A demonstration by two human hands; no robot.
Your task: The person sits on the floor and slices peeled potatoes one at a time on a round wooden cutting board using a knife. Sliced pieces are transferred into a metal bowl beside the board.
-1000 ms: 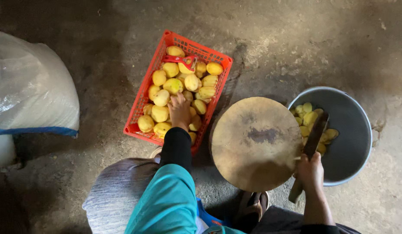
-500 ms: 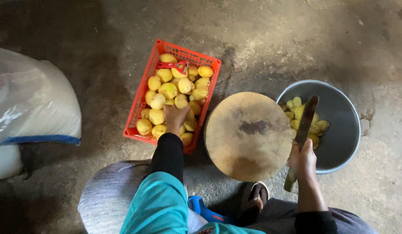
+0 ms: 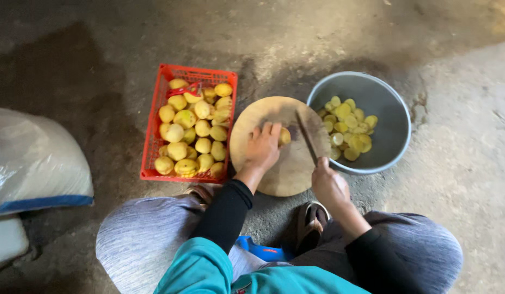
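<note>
On concrete floor [image 3: 328, 38], hands grip potato [image 3: 285, 135] and knife [image 3: 307, 137].

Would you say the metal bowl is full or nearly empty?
Nearly empty: the metal bowl holds only a shallow layer of cut yellow pieces.

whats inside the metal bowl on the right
The metal bowl holds pale yellow cut pieces heaped on its left side; the right side shows bare grey metal. What lies under the heap is covered.
</note>
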